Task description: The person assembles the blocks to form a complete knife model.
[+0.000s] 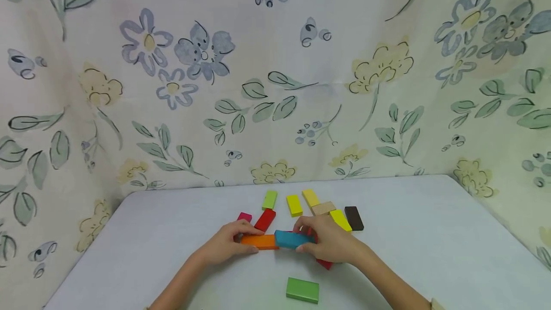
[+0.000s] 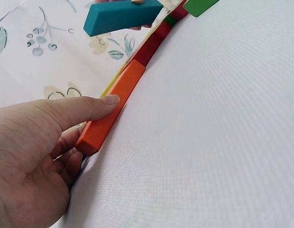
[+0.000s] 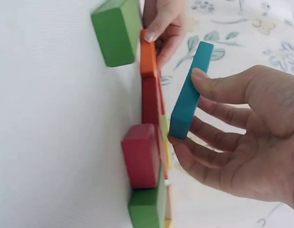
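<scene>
Blue block off counter, pinched by right hand, close to orange block. Orange block lies on counter, pinched at left end by left hand. Best handling, probably: level blue block, brace orange lightly, lower slowly, avoid nudging red block just behind. Green block well apart.
</scene>
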`<state>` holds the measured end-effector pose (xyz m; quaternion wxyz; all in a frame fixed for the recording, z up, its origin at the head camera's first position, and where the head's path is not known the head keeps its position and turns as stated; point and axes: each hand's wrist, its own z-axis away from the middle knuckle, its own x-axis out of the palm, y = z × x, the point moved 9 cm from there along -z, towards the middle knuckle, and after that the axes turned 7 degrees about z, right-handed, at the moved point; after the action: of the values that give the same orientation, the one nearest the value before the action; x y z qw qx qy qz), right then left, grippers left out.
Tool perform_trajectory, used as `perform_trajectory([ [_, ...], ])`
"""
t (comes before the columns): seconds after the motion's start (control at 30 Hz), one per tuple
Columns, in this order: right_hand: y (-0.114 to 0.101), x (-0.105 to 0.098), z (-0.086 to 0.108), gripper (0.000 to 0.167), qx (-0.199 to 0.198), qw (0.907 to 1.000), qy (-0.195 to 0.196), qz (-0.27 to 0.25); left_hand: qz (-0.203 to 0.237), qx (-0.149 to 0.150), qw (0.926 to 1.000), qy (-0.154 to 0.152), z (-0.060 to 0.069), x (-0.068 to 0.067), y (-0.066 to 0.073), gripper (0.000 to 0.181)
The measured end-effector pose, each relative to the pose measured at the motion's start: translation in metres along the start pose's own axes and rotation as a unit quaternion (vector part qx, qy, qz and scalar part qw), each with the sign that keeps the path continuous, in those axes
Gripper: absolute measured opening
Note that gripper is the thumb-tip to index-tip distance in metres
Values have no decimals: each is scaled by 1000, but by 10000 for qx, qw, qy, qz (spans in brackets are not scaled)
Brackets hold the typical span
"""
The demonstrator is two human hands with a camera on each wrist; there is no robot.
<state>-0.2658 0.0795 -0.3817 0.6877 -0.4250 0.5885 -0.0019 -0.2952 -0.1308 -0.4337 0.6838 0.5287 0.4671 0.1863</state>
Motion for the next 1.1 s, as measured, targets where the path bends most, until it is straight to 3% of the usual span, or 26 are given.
perform_trajectory([
  [0.27, 0, 26, -1, 25, 33, 9983, -488, -321, 54, -192, 9996, 181, 3, -6, -8, 33],
  [0.37, 3, 32, -2, 26, 8, 9984, -542, -186, 86, -168, 9996, 194, 3, -6, -9, 34],
  [0.73, 13, 26, -3, 28, 153, 9994, -202, -242, 69, -47, 9999, 110, 3, -9, -11, 34],
  [1.1, 29, 19, -5, 29, 446, 9986, 238, 146, 81, -2, 9999, 127, 8, -16, -12, 32],
])
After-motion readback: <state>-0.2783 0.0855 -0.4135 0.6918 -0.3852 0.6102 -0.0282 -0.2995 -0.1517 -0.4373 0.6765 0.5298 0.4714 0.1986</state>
